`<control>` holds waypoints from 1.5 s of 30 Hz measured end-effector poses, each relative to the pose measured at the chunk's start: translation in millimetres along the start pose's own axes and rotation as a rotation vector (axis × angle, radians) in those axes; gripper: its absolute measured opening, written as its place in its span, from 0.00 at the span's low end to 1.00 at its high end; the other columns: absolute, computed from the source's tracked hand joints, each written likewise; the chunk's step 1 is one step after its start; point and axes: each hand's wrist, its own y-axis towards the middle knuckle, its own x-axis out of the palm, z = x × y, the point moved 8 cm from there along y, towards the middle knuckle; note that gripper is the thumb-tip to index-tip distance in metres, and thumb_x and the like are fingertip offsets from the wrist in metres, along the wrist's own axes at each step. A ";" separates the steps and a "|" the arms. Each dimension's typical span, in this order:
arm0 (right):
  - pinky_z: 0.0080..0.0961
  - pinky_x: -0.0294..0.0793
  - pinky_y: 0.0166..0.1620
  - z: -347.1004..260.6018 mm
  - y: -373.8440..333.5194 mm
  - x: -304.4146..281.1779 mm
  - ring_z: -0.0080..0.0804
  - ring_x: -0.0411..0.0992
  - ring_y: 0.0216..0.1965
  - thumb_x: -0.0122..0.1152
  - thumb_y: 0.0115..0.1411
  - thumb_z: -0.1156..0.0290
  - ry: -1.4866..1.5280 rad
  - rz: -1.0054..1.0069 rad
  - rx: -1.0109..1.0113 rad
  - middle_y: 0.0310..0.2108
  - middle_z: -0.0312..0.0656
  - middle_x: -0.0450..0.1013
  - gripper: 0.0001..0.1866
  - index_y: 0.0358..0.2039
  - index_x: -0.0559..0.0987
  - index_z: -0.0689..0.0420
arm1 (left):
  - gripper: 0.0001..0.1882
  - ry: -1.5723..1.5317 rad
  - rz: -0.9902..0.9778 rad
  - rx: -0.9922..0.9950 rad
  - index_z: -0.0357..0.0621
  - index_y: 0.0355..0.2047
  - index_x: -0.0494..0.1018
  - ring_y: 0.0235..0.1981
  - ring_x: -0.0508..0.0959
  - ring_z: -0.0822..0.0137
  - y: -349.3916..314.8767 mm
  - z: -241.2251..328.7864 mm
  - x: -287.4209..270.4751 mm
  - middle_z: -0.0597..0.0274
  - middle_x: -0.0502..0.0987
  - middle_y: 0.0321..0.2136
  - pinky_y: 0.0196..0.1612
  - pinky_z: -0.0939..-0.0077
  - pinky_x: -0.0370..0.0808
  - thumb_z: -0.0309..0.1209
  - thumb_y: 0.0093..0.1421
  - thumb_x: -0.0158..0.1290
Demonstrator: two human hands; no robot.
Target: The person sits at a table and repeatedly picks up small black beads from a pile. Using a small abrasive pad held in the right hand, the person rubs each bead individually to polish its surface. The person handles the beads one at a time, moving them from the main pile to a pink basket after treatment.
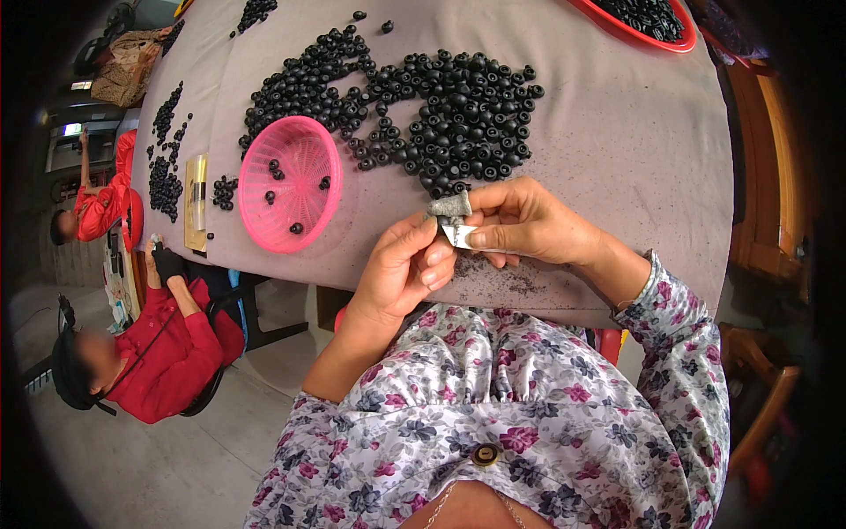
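My left hand [407,266] and my right hand [539,222] meet over the near edge of the cloth-covered table [630,189]. A grey fabric finger cover [451,204] caps my right index fingertip. Pinched under my right thumb is a small white flat piece [458,235] with dark specks on it. The left fingers are closed beside it; whatever they hold is mostly hidden. Just beyond my hands lies a large pile of small black round parts [476,115] with holes in them. A pink plastic basket [331,207] to the left holds several of these parts.
Dark crumbs [507,277] lie on the cloth near my right hand. A red basin [690,40] of black pieces stands far right. At left are smaller heaps [165,185] and a yellowish flat tray [196,231]. Another person in red [172,361] sits at the table's left side.
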 end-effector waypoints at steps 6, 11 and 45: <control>0.11 0.65 0.21 5.3 -0.7 -5.8 0.12 0.68 0.21 0.61 0.63 0.73 -0.025 0.025 0.033 0.25 0.29 0.73 0.08 0.42 0.80 0.62 | 0.15 -0.039 -0.013 -0.013 0.37 0.45 0.70 0.17 0.66 0.78 -0.8 -3.1 -3.5 0.72 0.65 0.21 0.21 0.83 0.63 0.37 0.70 0.47; 0.12 0.66 0.22 4.0 -0.7 -9.8 0.14 0.69 0.21 0.60 0.62 0.76 -0.027 0.075 0.052 0.25 0.32 0.74 0.11 0.45 0.80 0.64 | 0.15 -0.076 -0.031 -0.012 0.34 0.43 0.69 0.16 0.63 0.79 -0.9 -5.2 1.5 0.72 0.64 0.21 0.18 0.83 0.63 0.36 0.70 0.47; 0.11 0.66 0.21 4.1 -1.6 -10.0 0.14 0.69 0.21 0.61 0.63 0.75 -0.045 0.056 0.053 0.25 0.32 0.75 0.12 0.47 0.80 0.64 | 0.13 -0.112 -0.069 -0.015 0.39 0.44 0.70 0.17 0.64 0.79 1.2 -6.7 -0.2 0.73 0.65 0.20 0.21 0.84 0.62 0.37 0.70 0.47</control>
